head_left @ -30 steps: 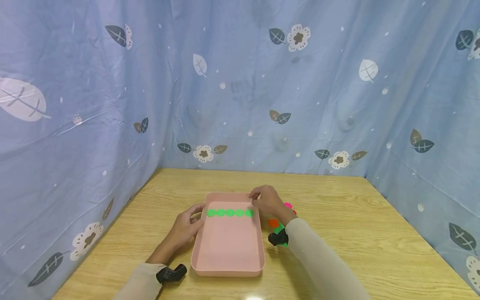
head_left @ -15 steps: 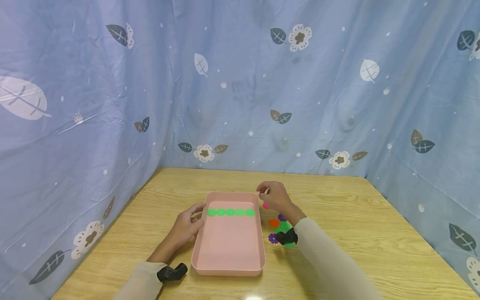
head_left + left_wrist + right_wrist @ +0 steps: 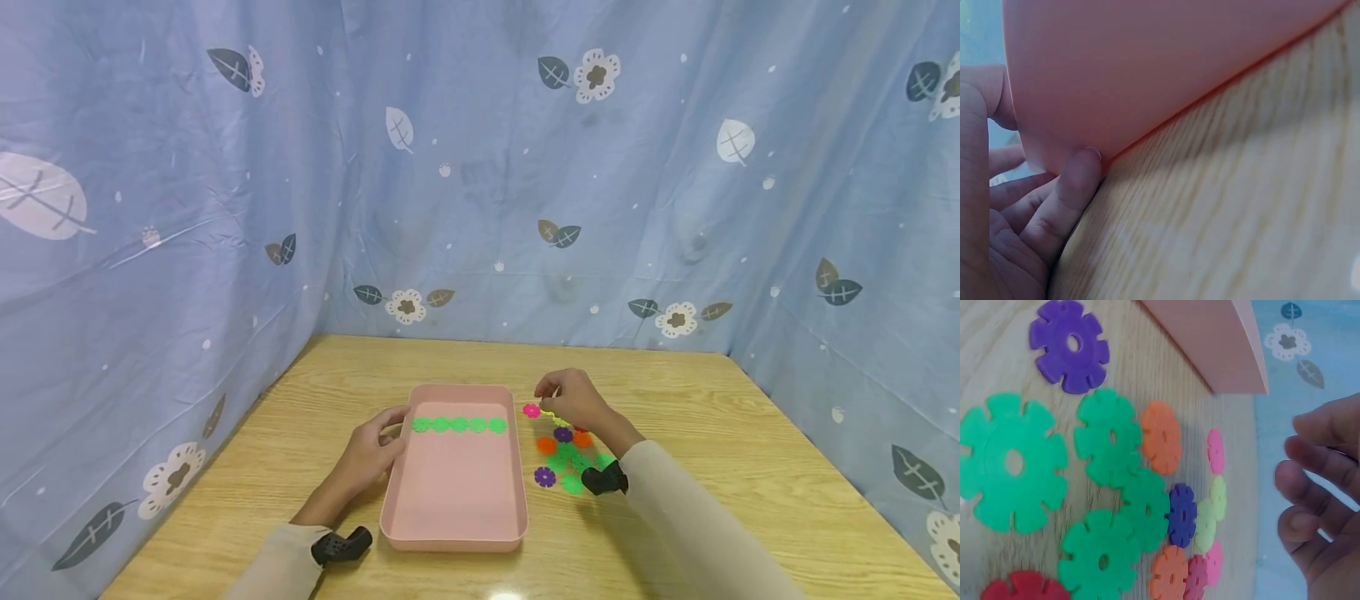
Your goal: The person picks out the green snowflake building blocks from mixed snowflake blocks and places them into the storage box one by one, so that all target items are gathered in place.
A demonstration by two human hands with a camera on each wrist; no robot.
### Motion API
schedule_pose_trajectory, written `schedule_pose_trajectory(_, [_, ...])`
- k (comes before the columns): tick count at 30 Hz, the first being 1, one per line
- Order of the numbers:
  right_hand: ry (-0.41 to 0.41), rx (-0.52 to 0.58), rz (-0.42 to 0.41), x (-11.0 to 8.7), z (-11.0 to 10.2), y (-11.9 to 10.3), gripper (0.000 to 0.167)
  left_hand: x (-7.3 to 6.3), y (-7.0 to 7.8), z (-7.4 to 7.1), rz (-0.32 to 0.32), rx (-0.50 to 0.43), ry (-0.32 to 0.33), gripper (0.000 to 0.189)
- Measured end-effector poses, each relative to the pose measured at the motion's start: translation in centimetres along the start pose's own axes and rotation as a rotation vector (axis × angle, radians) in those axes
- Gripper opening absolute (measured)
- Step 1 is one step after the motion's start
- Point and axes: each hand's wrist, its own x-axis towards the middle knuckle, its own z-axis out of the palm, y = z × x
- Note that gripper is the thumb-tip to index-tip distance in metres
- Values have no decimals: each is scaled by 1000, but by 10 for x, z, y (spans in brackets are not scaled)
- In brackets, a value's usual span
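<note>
My left hand holds the left side of a pink rectangular tray. In the left wrist view the thumb presses the tray's outer wall and the index finger bends at its edge. Inside the tray, a row of several green snowflake discs lies across the far part. My right hand, fingers loosely bent and holding nothing, hovers over the far end of a loose group of discs. Closest to its fingertips are a pink disc and yellow discs.
Right of the tray lie several more notched discs: purple, orange, green and a red disc. A blue patterned curtain borders the wooden table at the back and sides.
My right hand has moved from the tray's far right corner rightward to above the loose discs, uncovering more of them. The left hand and tray stay in place.
</note>
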Motion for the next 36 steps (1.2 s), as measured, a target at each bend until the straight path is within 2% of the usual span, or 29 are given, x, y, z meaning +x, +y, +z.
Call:
schedule_pose_trajectory(6, [-113, 36, -22, -4, -9, -1, 17, 1, -3, -1, 5, 13, -3, 58])
schedule_pose_trajectory(17, [-302, -56, -122, -27, -17, -1, 15, 4, 0, -1, 5, -12, -5, 60])
schedule_pose_trajectory(25, [-348, -109, -215, -36, -16, 1, 14, 0, -1, -1, 13, -4, -2, 59])
schedule_pose_trajectory(27, [-366, -91, -218, -38, -13, 2, 15, 0, -1, -1, 13, -6, -1, 59])
schedule_pose_trajectory(31, [-417, -36, -164, -42, -6, 3, 17, 0, -1, -2, 13, -20, -8, 59])
schedule_pose_trajectory(36, [-420, -31, -111, -45, 1, 3, 19, 2, -1, -2, 18, -34, -18, 60])
